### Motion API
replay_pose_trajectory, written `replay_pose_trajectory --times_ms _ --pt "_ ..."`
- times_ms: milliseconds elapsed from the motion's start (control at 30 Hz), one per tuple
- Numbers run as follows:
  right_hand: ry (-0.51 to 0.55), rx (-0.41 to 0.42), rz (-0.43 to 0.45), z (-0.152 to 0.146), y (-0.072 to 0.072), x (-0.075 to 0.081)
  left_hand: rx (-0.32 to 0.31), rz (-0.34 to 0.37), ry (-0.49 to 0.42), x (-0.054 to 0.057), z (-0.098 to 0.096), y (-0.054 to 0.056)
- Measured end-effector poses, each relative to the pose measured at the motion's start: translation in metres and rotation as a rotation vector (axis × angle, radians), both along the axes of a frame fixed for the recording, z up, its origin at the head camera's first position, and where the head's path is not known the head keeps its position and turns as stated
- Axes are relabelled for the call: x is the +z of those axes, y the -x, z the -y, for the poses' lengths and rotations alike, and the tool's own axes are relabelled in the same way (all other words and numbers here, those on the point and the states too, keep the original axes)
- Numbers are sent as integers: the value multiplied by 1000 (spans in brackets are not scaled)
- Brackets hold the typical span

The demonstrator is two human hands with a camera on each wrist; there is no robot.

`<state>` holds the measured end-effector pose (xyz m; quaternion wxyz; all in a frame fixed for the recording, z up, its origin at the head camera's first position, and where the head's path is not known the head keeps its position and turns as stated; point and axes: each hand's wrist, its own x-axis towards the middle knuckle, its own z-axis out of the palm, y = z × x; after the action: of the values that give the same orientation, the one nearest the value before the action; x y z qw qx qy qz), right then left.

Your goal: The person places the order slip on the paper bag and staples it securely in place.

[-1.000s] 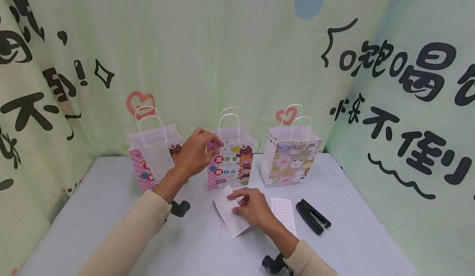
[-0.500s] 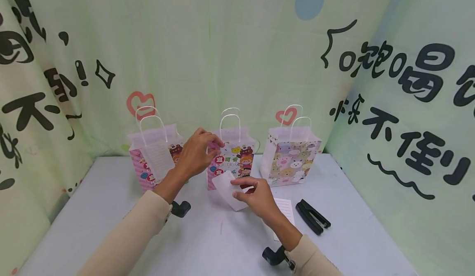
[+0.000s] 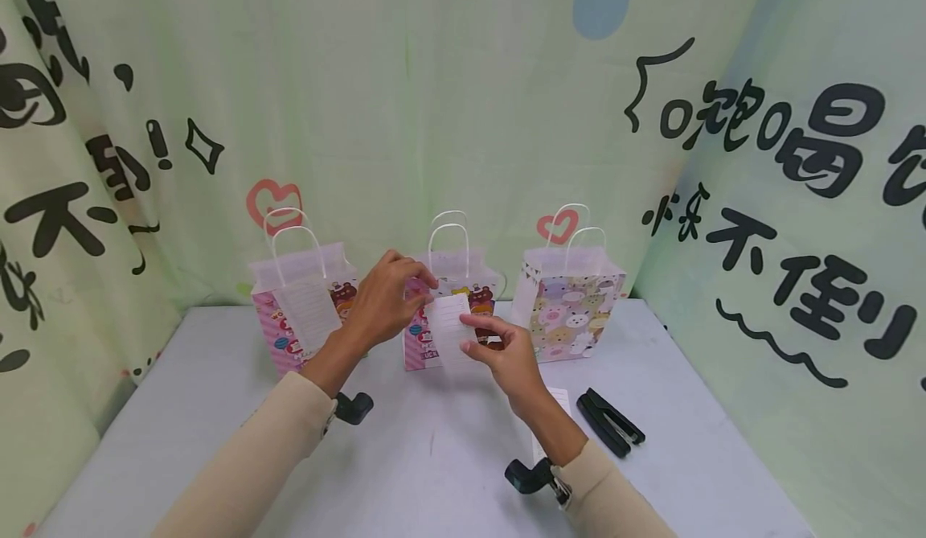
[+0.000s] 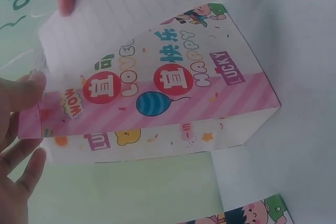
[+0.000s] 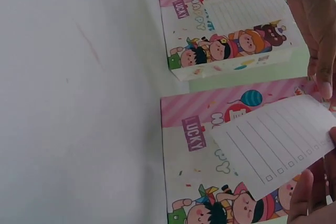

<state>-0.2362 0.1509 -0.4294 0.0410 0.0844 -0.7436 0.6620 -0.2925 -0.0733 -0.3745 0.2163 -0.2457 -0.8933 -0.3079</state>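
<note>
Judged the step in hand as positioning a lined slip (image 3: 448, 329) against the front of the middle bag (image 4: 157, 90), fastening not yet done. Took as reference the left bag (image 3: 273, 329), with a second slip (image 3: 309, 317) on its front. Judged the next move to call for laying the lined slip flat, aligning its upper edge near the rim, and trapping its corner under the left thumb before any reach to the right for the stapler (image 3: 611, 423).

Pinched the right edge of the lined slip with the right hand (image 3: 506, 357), thumb and forefinger curved, tips slightly apart along the paper. Gripped the upper left edge of the middle bag with the left hand (image 3: 391, 301), thumb toward the front.

Located the lined slip on the near side of the middle bag, left of the right fingertips, upper left corner just beside the left thumb. Could not tell contact between paper and thumb, nor between paper and bag.

Noted the stapler on the table (image 3: 405, 482), right of a partly hidden third slip (image 3: 562, 397). Noted the right bag (image 3: 571, 313) at far right, apart from both hands.
</note>
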Motion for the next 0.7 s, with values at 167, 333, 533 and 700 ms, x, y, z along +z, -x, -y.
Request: replay_pose_trajectory --times_ms 167,333,533,700 --pt "87 -19 9 1 7 3 4 -3 2 -1 -1 0" --pt "167 -34 39 2 13 4 0 -29 14 -2 -3 0" --pt "238 -67 69 3 16 3 25 -103 39 -5 -7 3" --pt "244 -102 80 2 18 1 46 -149 29 -6 -11 5"
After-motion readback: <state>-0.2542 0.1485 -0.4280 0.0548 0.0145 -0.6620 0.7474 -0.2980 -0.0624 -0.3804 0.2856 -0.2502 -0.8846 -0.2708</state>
